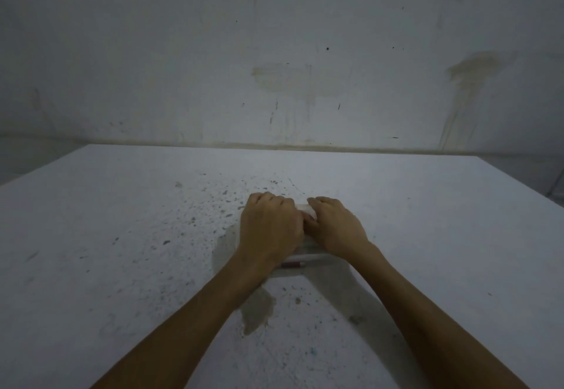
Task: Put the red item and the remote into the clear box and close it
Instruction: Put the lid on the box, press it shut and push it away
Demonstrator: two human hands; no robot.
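The clear box (314, 256) sits on the white table in the middle of the head view, mostly hidden under both hands. My left hand (270, 227) lies flat on its top with the fingers curled over the far edge. My right hand (335, 223) presses on the right half, fingers curled over the far rim. Through the near wall of the box a thin red item (291, 264) shows, lying flat. The remote is not visible; the hands hide the box's inside.
The white table (122, 236) is speckled with dark specks and has a brownish stain (258, 309) just in front of the box. A stained white wall (274, 52) rises behind the table's far edge.
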